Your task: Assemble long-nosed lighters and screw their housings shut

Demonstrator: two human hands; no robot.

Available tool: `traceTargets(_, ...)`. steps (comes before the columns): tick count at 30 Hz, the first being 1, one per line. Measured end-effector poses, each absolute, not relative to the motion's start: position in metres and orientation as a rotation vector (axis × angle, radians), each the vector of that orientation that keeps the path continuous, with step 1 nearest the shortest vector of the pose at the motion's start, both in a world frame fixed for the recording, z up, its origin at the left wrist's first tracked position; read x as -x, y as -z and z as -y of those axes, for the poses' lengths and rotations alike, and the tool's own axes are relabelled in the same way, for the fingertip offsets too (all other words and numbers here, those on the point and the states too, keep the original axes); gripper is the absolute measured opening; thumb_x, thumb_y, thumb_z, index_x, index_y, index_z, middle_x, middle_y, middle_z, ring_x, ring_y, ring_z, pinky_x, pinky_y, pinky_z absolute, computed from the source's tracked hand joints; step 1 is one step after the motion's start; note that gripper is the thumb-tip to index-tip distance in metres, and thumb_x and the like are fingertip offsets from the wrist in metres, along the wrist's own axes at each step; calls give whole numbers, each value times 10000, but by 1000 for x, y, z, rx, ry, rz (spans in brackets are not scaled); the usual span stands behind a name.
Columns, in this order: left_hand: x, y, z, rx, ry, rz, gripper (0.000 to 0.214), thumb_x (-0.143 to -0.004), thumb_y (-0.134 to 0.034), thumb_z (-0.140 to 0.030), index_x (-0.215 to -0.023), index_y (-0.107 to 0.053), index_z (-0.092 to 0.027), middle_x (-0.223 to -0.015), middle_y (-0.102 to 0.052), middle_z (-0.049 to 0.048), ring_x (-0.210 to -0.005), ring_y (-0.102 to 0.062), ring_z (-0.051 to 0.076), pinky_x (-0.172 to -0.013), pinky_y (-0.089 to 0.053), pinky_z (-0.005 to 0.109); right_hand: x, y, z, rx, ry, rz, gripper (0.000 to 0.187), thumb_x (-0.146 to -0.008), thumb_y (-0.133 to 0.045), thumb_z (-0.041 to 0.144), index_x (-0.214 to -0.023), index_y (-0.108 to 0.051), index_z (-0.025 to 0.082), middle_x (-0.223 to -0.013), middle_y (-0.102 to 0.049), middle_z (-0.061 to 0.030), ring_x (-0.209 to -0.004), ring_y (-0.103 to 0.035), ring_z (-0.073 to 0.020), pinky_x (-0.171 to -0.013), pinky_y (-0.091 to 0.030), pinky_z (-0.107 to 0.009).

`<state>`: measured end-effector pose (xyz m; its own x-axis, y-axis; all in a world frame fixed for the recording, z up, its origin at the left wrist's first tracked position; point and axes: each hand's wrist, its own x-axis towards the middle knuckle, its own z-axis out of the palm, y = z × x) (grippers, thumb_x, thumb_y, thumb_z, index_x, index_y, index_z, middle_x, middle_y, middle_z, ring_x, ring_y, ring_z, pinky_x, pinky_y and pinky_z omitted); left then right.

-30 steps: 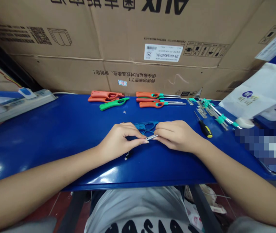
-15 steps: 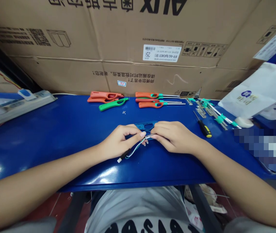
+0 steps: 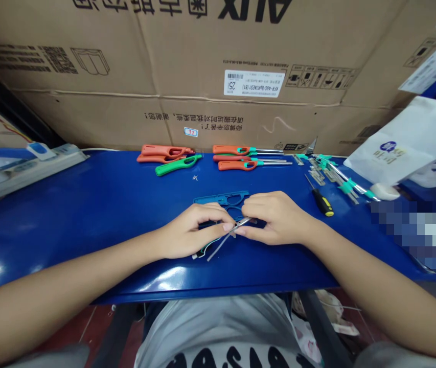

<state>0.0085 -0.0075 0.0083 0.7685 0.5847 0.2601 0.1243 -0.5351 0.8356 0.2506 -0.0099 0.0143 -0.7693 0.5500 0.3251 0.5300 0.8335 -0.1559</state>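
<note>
A blue table (image 3: 87,214) is backed by stacked cardboard boxes (image 3: 202,76). At centre, the left hand (image 3: 187,237) and the right hand (image 3: 275,217) are both closed in a pinch on a thin metal tube (image 3: 236,227). Its wire (image 3: 202,253) trails toward 7 o'clock. A blue shell half (image 3: 221,198) lies just beyond the fingers at 12 o'clock, and the tube is not yet seated in it. Farther out at 12 o'clock, assembled lighters (image 3: 241,157) are laid. A screwdriver (image 3: 322,202) and loose tube parts (image 3: 336,174) lie at 2 o'clock.

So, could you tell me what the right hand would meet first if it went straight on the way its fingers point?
Probably the left hand: the right hand points leftward, and both hands' fingers pinch the same thin metal tube, fingertips almost touching across it.
</note>
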Motion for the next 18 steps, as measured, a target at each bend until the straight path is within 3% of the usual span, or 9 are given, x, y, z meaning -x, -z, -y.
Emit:
traceTargets(8,-6,-10,3,-2282,-726,-708,372,-1079,-353,-306,-1122,-698,-173,-1095,-729,63,-1042,-652,189,-953,-472,312,-261,-18,2,893,-66,2587,401,-953,-544,442,-645,-493,190,-610,-536,11,-597,-482,-117,-597,-290,-264)
traceTargets(15,0,-13,-6,-2318,-637,-833,378,-1039,-440,-381,-915,-732,-176,-850,-710,28,-839,-624,175,-807,-474,285,-278,-22,-11,1123,-93,2442,425,-939,-516,455,-611,-416,203,-580,-498,8,-558,-447,-119,-571,-270,-270)
traceTargets(18,-2,-8,-8,-2137,-644,-864,425,-1030,-441,-430,-902,-758,-177,-866,-741,34,-842,-646,180,-812,-499,294,-278,-22,-12,1153,-87,2420,424,-934,-506,458,-608,-405,206,-576,-492,7,-554,-439,-122,-567,-261,-274)
